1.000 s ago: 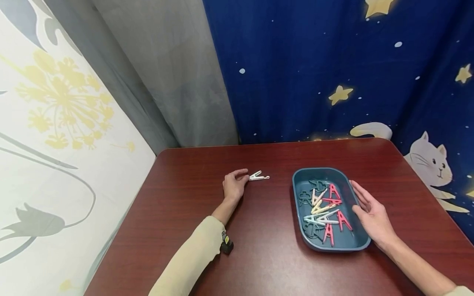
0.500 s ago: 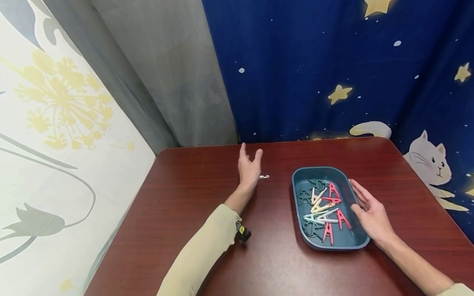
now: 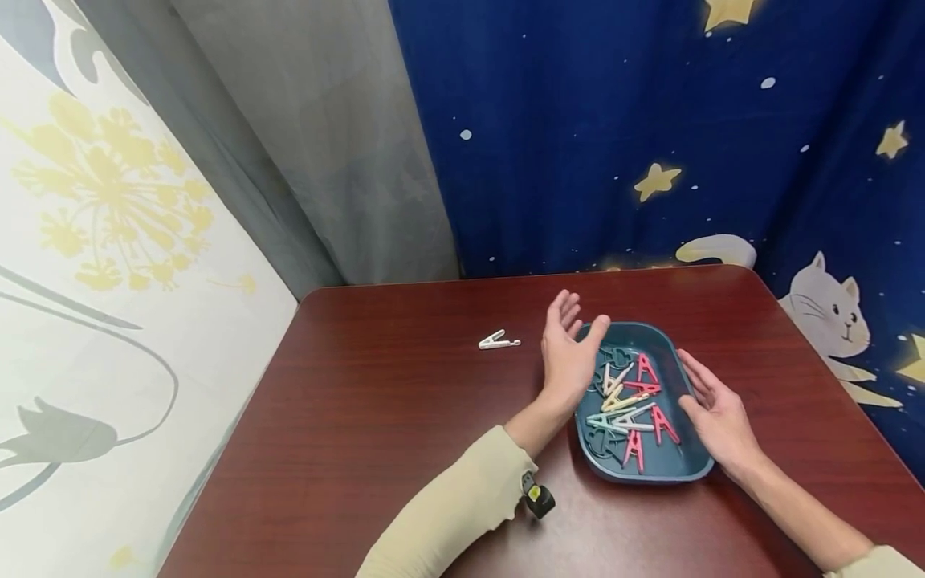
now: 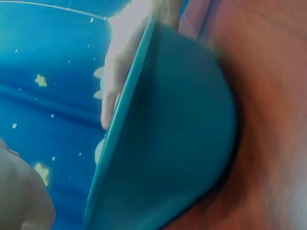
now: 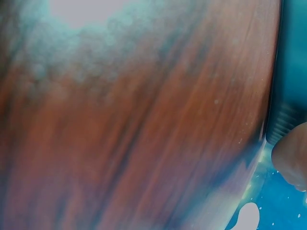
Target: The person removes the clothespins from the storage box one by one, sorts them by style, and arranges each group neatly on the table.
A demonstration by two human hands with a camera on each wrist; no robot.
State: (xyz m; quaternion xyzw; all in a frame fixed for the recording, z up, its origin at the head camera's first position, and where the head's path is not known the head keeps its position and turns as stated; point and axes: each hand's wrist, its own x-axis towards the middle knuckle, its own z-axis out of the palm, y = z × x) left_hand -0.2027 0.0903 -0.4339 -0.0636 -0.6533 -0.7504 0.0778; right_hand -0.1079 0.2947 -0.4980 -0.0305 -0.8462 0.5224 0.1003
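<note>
The left hand (image 3: 567, 353) is beside the left rim of a blue-grey plastic tray (image 3: 643, 478), its fingers straight and the thumb spread wide from them, with nothing visible in its grasp; I cannot tell whether it touches the rim. The right hand (image 3: 719, 413) holds the opposite side, fingers along the outer wall and thumb over the rim, with only the tray wall between them. The tray sits upright on a reddish-brown wooden surface (image 3: 390, 433).

Inside lie 4 red clothespins (image 3: 633, 441), 1 yellow clothespin (image 3: 627, 401), 1 cream clothespin (image 3: 613, 381), and a mint clothespin (image 3: 605, 422) touching or overlapping a pale one, plus several dark green clips (image 3: 601, 441) along the left side. 1 white clothespin (image 3: 497, 345) lies on the surface outside the tray, to the left of the left hand. A grey curtain (image 3: 347, 120) and a navy star-print curtain (image 3: 564, 120) hang behind.
</note>
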